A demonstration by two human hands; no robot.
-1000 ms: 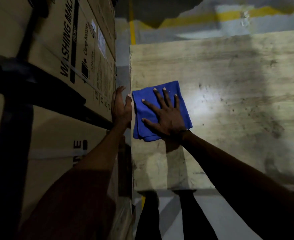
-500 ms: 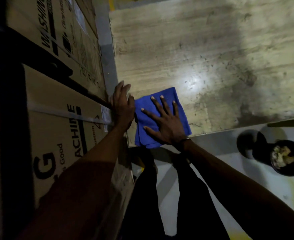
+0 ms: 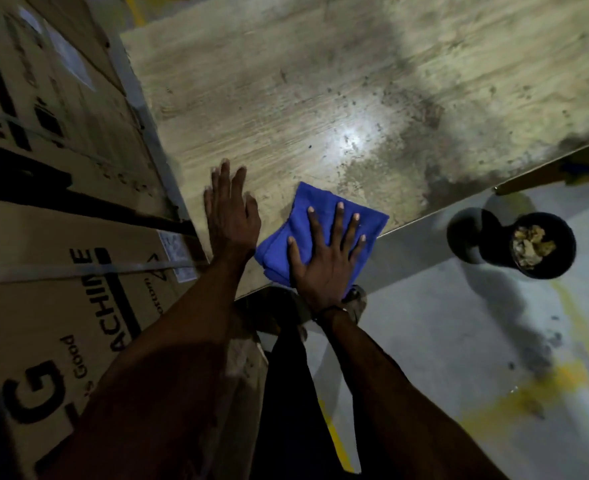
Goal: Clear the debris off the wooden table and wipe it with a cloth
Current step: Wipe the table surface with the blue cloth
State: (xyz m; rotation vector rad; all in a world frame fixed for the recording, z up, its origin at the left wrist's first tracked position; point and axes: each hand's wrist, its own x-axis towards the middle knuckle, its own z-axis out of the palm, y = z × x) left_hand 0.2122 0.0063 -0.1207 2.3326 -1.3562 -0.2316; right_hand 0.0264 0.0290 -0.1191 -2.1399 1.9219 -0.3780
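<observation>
Head view: the right hand [image 3: 324, 261] lies flat with fingers spread, pressing 1 folded blue cloth [image 3: 320, 216] onto the near corner of the wooden table [image 3: 320, 98]. The left hand [image 3: 230, 216] rests open-palmed beside it. 1 black bin [image 3: 545, 247] holding debris stands on the floor.

The wooden table [image 3: 320, 98] shows pale grain, worn and stained, with a dull sheen where light strikes. The blue cloth [image 3: 306, 206] looks soft, matt terry. Beside it, cardboard boxes [image 3: 78, 265] are matt brown paperboard with printed black lettering.
</observation>
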